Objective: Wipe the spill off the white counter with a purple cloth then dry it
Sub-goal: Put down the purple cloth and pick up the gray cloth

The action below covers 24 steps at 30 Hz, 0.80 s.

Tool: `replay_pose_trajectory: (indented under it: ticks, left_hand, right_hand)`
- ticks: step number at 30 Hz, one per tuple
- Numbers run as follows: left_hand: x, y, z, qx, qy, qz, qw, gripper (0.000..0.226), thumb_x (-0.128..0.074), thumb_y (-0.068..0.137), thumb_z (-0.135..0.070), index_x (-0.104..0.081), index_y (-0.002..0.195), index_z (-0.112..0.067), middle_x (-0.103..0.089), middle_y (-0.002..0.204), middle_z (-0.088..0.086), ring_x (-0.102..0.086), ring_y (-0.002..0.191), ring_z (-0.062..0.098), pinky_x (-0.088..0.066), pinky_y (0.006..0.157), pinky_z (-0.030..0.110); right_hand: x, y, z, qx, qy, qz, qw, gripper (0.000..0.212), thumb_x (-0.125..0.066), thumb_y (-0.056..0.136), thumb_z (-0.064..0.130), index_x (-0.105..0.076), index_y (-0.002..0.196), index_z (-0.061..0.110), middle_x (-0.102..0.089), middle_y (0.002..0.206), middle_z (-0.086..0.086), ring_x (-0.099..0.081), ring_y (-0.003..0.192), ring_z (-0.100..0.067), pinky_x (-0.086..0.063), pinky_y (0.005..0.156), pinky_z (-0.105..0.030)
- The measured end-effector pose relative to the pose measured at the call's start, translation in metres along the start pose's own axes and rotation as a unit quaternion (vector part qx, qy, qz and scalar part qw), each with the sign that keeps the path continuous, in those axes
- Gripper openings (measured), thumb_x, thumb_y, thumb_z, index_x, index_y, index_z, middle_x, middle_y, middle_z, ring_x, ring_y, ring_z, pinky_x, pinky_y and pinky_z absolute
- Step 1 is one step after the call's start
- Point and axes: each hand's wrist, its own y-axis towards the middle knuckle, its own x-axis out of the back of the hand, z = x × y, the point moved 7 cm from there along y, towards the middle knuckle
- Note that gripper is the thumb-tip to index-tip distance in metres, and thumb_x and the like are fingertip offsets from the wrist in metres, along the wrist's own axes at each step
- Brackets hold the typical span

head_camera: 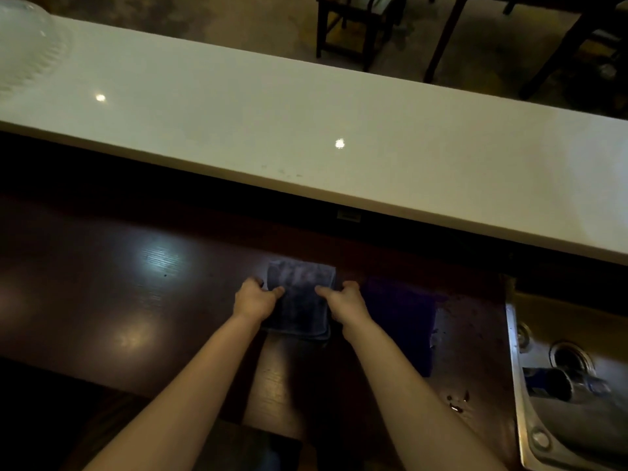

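Note:
A folded grey-blue cloth [300, 297] lies on the dark wooden lower counter [136, 300]. My left hand [256, 299] grips its left edge and my right hand [343, 300] grips its right edge, thumbs on top. Just to the right lies a darker purple cloth [399, 317], flat and untouched. The long white counter [306, 130] runs across the view above, raised behind the wooden one. A few faint small marks [285, 172] show near its front edge; no clear puddle is visible.
A steel sink [571, 385] with a tap sits at the right edge. Small dark drops [457, 401] lie on the wood near it. A clear glass bowl [30, 42] stands on the white counter's far left. Dark chairs and table legs [356, 28] stand beyond.

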Motion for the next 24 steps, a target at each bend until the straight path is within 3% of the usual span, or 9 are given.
replay_pose_trajectory:
  ticks: [2,3,6,8,10,11,14,19,24]
  left_hand:
    - [-0.001,0.001,-0.001,0.018,-0.036,-0.004,0.999,0.024,-0.078,0.080,-0.031,-0.064,0.078,-0.012,-0.061,0.078,-0.004,-0.065,0.085,0.027,-0.043,0.059,0.023]
    - [-0.001,0.000,-0.002,0.015,-0.047,-0.004,0.999,0.027,-0.077,0.080,-0.031,-0.058,0.067,-0.018,-0.058,0.071,-0.006,-0.062,0.074,0.021,-0.039,0.053,0.022]
    - [-0.003,0.000,-0.005,0.005,-0.062,0.013,0.998,0.026,-0.070,0.085,-0.031,-0.054,0.069,-0.018,-0.059,0.074,-0.002,-0.055,0.066,0.012,-0.038,0.052,0.024]
    - [-0.002,-0.004,-0.008,-0.006,-0.099,0.038,0.994,0.021,-0.066,0.085,-0.029,-0.053,0.070,-0.020,-0.061,0.074,0.002,-0.057,0.068,0.018,-0.043,0.058,0.030]
    - [0.002,-0.011,-0.011,-0.015,-0.155,0.063,0.986,0.019,-0.061,0.084,-0.027,-0.057,0.066,-0.024,-0.066,0.074,0.004,-0.063,0.072,0.022,-0.048,0.065,0.035]
    - [0.006,-0.014,-0.013,-0.020,-0.175,0.075,0.981,0.016,-0.059,0.083,-0.028,-0.061,0.067,-0.024,-0.070,0.077,0.005,-0.067,0.076,0.023,-0.051,0.067,0.037]
    - [0.019,-0.018,-0.021,-0.040,-0.224,0.099,0.969,0.012,-0.058,0.081,-0.028,-0.067,0.080,-0.020,-0.075,0.089,0.009,-0.071,0.086,0.023,-0.055,0.077,0.041]
    - [0.033,-0.034,-0.048,-0.076,-0.334,0.146,0.928,0.011,-0.058,0.081,-0.024,-0.069,0.078,-0.024,-0.076,0.080,0.000,-0.073,0.078,0.014,-0.054,0.060,0.025]
    - [0.039,-0.055,-0.080,-0.133,-0.366,0.191,0.901,0.005,-0.060,0.081,-0.020,-0.064,0.082,-0.018,-0.072,0.078,0.002,-0.072,0.077,0.014,-0.055,0.061,0.022]
  right_hand:
    - [-0.001,0.002,0.000,-0.005,0.010,-0.005,1.000,0.078,-0.078,0.085,0.034,-0.037,0.145,0.007,-0.056,0.140,-0.012,-0.060,0.121,-0.031,-0.053,0.102,-0.046]
    - [-0.001,0.003,0.001,-0.005,0.018,-0.006,1.000,0.076,-0.080,0.083,0.034,-0.043,0.143,0.006,-0.060,0.136,-0.012,-0.062,0.119,-0.031,-0.054,0.101,-0.046]
    - [-0.004,0.006,0.001,-0.020,0.036,0.002,0.999,0.067,-0.085,0.079,0.033,-0.057,0.132,0.002,-0.067,0.125,-0.013,-0.066,0.113,-0.030,-0.057,0.097,-0.043]
    - [-0.006,0.006,0.004,-0.024,0.031,0.015,0.999,0.050,-0.086,0.079,0.031,-0.065,0.116,0.005,-0.071,0.107,-0.006,-0.068,0.097,-0.023,-0.059,0.080,-0.035]
    - [-0.009,0.001,0.007,-0.034,0.036,0.043,0.998,0.029,-0.084,0.081,0.027,-0.066,0.098,0.012,-0.067,0.091,0.003,-0.063,0.081,-0.012,-0.049,0.060,-0.023]
    - [-0.010,-0.002,0.007,-0.040,0.047,0.056,0.997,0.022,-0.082,0.083,0.025,-0.067,0.094,0.012,-0.069,0.091,0.001,-0.063,0.080,-0.012,-0.047,0.058,-0.022]
    - [-0.014,-0.008,0.009,-0.045,0.145,0.096,0.984,0.018,-0.076,0.087,0.018,-0.073,0.103,0.011,-0.075,0.110,-0.009,-0.071,0.098,-0.022,-0.056,0.074,-0.030]
    - [-0.021,-0.028,0.015,-0.080,0.356,0.217,0.905,0.054,-0.084,0.078,0.028,-0.068,0.127,0.012,-0.073,0.125,-0.015,-0.070,0.113,-0.032,-0.059,0.085,-0.042]
    - [-0.018,-0.057,0.038,-0.047,0.351,0.327,0.876,0.053,-0.083,0.079,0.040,-0.074,0.119,0.006,-0.069,0.129,-0.020,-0.069,0.115,-0.035,-0.060,0.085,-0.042]
